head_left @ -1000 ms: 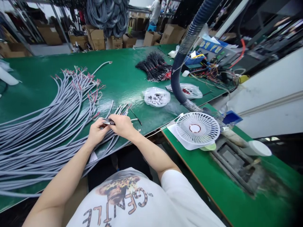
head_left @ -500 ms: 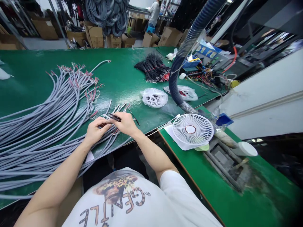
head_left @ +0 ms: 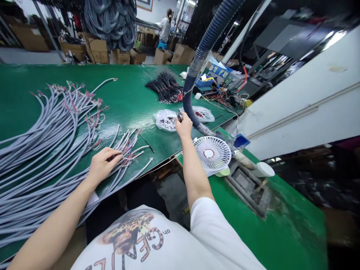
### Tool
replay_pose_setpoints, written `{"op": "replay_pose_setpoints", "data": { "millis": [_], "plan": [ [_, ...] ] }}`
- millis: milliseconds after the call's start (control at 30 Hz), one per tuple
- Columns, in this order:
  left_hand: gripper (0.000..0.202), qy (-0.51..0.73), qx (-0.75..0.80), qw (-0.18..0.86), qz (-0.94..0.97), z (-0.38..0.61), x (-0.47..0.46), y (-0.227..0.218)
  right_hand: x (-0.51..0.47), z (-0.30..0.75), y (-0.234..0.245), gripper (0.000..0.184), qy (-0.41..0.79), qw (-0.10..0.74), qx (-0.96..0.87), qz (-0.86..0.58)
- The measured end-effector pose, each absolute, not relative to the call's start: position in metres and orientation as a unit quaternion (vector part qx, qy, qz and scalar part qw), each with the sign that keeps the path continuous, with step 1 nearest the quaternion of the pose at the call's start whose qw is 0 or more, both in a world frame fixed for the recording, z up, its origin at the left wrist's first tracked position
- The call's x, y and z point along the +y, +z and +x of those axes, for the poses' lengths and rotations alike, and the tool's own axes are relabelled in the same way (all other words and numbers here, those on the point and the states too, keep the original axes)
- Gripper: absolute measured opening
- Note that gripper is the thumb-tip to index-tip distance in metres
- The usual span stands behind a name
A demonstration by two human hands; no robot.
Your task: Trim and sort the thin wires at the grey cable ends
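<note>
My left hand [head_left: 103, 165] lies curled over the stripped ends of a large bundle of grey sheathed cables [head_left: 42, 150], with coloured inner wires [head_left: 128, 150] fanning out beside it. My right hand [head_left: 184, 126] is raised over the green bench, pinching a small dark object [head_left: 179, 117] between its fingers. Its exact form is too small to tell. That hand is next to a clear plastic bag of small black parts [head_left: 166, 120]. A second plastic bag [head_left: 200, 114] lies just beyond it.
A bunch of black wires with red ends [head_left: 165, 87] lies on the green bench [head_left: 135, 93]. A ribbed blue hose [head_left: 197, 67] drops to the bench on the right, and a white fan [head_left: 212, 153] stands beyond the bench edge. Cardboard boxes and a person stand behind.
My right hand has moved away from my left, up and to the right towards the plastic bag, taking the small dark object with it. My left hand stays at the cable ends.
</note>
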State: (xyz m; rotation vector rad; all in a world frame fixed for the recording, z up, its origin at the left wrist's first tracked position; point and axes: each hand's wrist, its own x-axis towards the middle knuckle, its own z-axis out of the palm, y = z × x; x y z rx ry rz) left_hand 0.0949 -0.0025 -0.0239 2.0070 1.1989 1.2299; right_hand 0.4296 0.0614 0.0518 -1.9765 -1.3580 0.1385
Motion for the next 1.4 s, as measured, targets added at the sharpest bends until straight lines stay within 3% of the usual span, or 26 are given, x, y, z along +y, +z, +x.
{"op": "replay_pose_setpoints", "data": {
  "millis": [67,100,267,333,400,500,667,833,900,967,1133,1400],
  "plan": [
    [0.015,0.468,0.46,0.23,0.719,0.096,-0.002,-0.021,0.041,0.405,0.053,0.031,0.151,0.502,-0.551,-0.65],
    [0.014,0.481,0.472,0.224,0.704,0.096,-0.002,-0.019,0.028,0.387,0.053,0.031,0.194,0.518,-0.566,-0.612],
    [0.014,0.528,0.497,0.246,0.643,0.095,-0.001,-0.013,-0.034,0.283,0.038,0.026,0.497,0.473,-0.645,-0.338],
    [0.014,0.547,0.49,0.266,0.624,0.092,-0.001,-0.014,-0.038,0.252,0.027,0.021,0.533,0.509,-0.609,-0.294],
    [0.014,0.565,0.479,0.287,0.607,0.09,-0.001,-0.016,-0.031,0.233,0.017,0.018,0.542,0.573,-0.525,-0.319],
    [0.013,0.575,0.463,0.303,0.602,0.088,-0.003,-0.018,-0.012,0.223,0.008,0.031,0.551,0.629,-0.413,-0.362],
    [0.015,0.568,0.457,0.321,0.605,0.09,-0.004,-0.014,-0.003,0.224,0.003,0.025,0.563,0.6,-0.427,-0.376],
    [0.036,0.457,0.515,0.34,0.641,0.082,0.004,-0.017,-0.007,0.227,-0.001,0.023,0.554,0.597,-0.442,-0.376],
    [0.035,0.434,0.518,0.348,0.65,0.076,0.008,-0.019,-0.007,0.228,-0.003,0.023,0.546,0.596,-0.446,-0.384],
    [0.025,0.471,0.523,0.298,0.645,0.071,0.008,-0.017,-0.006,0.229,-0.004,0.023,0.543,0.595,-0.442,-0.395],
    [0.012,0.602,0.474,0.032,0.641,0.069,-0.008,0.008,-0.003,0.228,-0.005,0.025,0.543,0.595,-0.429,-0.409],
    [0.014,0.479,0.463,0.167,0.727,0.093,-0.015,0.018,-0.005,0.228,0.002,0.02,0.553,0.592,-0.437,-0.391]
  ]
}}
